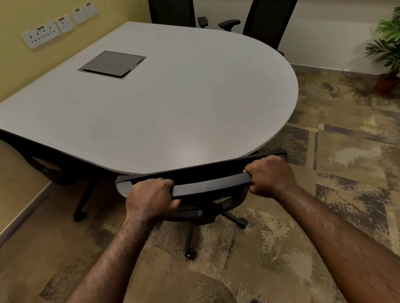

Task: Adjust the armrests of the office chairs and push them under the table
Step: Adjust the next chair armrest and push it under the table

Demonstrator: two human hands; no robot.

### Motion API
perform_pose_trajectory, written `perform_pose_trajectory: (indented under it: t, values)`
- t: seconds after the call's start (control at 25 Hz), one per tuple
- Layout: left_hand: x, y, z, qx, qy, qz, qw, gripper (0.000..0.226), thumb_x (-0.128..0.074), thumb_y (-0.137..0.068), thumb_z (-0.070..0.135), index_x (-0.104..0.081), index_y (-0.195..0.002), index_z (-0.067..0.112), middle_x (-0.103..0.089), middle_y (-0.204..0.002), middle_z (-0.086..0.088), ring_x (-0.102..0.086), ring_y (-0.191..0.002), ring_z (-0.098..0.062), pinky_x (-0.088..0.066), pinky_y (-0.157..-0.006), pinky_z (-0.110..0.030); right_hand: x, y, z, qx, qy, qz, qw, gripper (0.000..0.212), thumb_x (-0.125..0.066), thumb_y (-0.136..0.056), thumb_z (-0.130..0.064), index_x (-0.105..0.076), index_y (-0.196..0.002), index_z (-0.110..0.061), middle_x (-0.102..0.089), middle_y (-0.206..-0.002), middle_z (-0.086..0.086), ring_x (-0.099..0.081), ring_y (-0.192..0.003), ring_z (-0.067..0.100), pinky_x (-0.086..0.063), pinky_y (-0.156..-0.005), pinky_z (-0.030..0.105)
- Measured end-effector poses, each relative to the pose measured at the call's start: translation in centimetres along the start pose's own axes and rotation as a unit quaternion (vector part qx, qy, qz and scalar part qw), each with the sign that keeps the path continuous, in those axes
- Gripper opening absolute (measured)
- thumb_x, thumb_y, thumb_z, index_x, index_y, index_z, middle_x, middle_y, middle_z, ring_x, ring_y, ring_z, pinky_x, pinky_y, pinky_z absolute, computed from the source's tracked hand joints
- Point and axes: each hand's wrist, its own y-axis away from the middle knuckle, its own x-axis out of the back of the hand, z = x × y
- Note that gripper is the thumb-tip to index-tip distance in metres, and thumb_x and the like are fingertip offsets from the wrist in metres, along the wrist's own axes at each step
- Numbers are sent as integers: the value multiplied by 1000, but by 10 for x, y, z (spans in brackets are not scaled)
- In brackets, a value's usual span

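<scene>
A black office chair (209, 184) stands right in front of me, its backrest top against the near rounded edge of the grey table (165, 110). Its seat and armrests are hidden under the tabletop; only the backrest top, base legs and castors show. My left hand (149, 197) grips the left part of the backrest's top bar. My right hand (268, 177) grips the right end of the same bar. Both hands are closed around it.
Two more black chairs, one (171, 5) and another (271, 12), stand at the table's far side with armrests showing. Another black chair (48, 161) is tucked in at the left. A potted plant (394, 52) stands at the right wall. A cable hatch (112, 64) sits in the tabletop. Carpet lies around me.
</scene>
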Motion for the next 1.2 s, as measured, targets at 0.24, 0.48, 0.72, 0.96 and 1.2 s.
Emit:
perform_pose_trajectory:
  t: [0.24,0.48,0.72,0.96,1.2]
  values:
    - [-1,8,13,-4,2,-2,1000,31,-49,-71,55,-57,-69,26,-53,-62,9,-56,-59,-17,-37,-54,-28,-4,20,8,-4,5,19,1000,18,-72,-61,-34,-61,-69,-21,-60,-61,-1,-55,-56,24,-29,-58,28]
    - [0,4,12,-3,1,0,1000,33,-48,-71,56,-58,-69,25,-55,-62,7,-56,-57,-19,-44,-54,-30,-3,17,9,-6,4,40,999,22,-78,-50,-29,-61,-61,-20,-56,-52,0,-52,-46,24,-28,-54,26]
    - [3,-11,4,7,14,21,1000,41,-34,-65,58,-57,-68,24,-60,-65,5,-60,-61,-22,-36,-53,-30,1,-5,9,-2,14,41,999,19,-75,-55,-30,-62,-64,-20,-58,-55,0,-56,-51,25,-28,-55,27]
    - [3,-27,-13,-4,15,7,1000,31,-41,-67,55,-51,-66,26,-53,-63,8,-59,-62,-21,-36,-54,-29,1,-21,8,2,-3,54,999,21,-76,-52,-29,-61,-62,-18,-58,-54,2,-56,-49,27,-28,-54,27]
    - [1,-39,-3,-13,-8,24,1000,30,-53,-69,54,-61,-70,24,-58,-63,6,-59,-59,-20,-30,-51,-27,1,-33,24,1,11,42,999,17,-73,-59,-29,-64,-70,-18,-62,-61,2,-59,-56,27,-29,-56,27]
